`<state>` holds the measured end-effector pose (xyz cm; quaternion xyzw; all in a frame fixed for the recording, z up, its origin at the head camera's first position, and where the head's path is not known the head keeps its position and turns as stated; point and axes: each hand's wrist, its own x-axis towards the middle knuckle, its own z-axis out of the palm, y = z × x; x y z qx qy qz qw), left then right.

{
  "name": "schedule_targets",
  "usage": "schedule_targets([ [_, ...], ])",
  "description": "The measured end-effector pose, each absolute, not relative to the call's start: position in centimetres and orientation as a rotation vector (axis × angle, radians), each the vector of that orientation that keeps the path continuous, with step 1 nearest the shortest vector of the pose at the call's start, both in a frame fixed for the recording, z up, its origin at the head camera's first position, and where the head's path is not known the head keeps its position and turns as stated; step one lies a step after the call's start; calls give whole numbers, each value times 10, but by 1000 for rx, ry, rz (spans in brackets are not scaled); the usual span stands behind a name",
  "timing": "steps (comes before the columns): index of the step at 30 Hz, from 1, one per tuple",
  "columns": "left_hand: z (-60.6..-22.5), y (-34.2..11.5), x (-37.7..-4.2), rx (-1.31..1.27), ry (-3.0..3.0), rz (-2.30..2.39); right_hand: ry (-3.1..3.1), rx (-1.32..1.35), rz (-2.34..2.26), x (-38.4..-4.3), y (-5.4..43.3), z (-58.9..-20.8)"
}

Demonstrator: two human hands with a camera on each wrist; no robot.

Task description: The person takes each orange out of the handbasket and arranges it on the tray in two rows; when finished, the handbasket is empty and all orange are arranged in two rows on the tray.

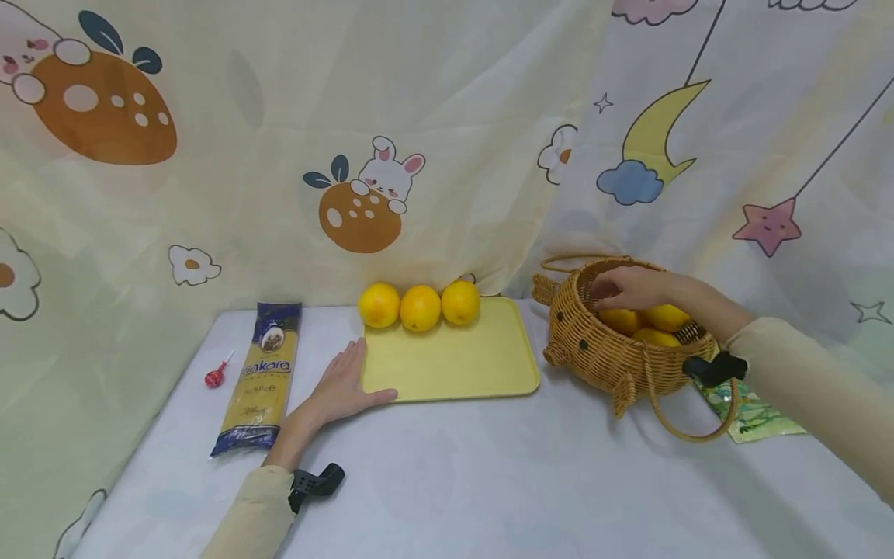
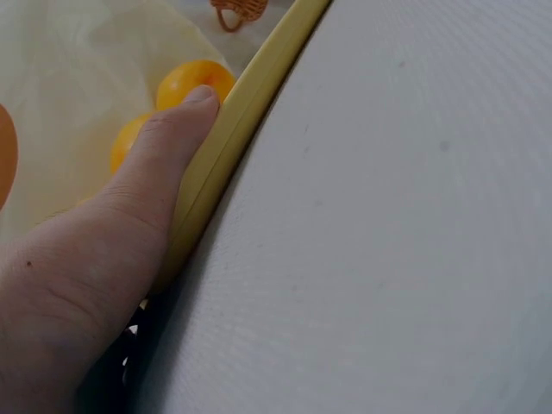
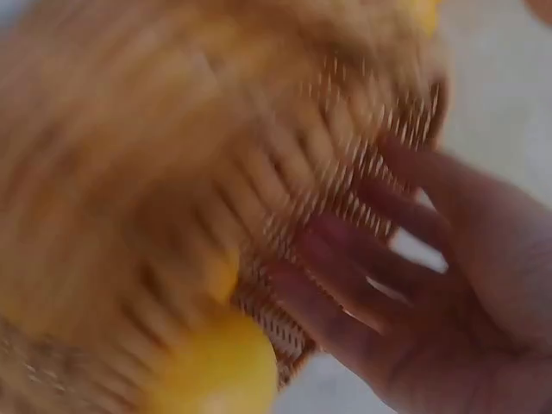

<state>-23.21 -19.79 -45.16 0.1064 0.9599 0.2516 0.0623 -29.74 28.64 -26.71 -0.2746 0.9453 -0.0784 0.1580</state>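
Observation:
My left hand [image 1: 345, 383] rests at the near left corner of a yellow tray [image 1: 454, 373], fingers straight along its left side and thumb along its front edge. In the left wrist view the thumb [image 2: 164, 155] lies against the tray rim [image 2: 250, 112]. Three oranges [image 1: 421, 308] stand in a row at the tray's back left. My right hand [image 1: 632, 287] reaches over the rim into a wicker animal-shaped basket [image 1: 594, 349] holding several yellow fruits [image 1: 656, 337]. In the blurred right wrist view, its fingers [image 3: 336, 319] are spread and loosely bent, with no fruit between them.
A pasta packet [image 1: 258, 380] lies left of my left forearm, and a red lollipop [image 1: 215, 377] lies beyond it. A green patterned packet [image 1: 761, 415] sits partly under the basket's right side. The basket's handle loop [image 1: 691, 436] droops onto the white table. A printed curtain [image 1: 475, 155] hangs behind.

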Motion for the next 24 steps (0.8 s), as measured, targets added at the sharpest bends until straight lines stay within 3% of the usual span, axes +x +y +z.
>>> schedule_targets([
  [12,-455,-198,-234,331,2917,745,2137,-311,-280,-337,274,-272],
  [24,-457,-199,-234,338,2931,742,2044,-231,-341,-347,272,-273],
])
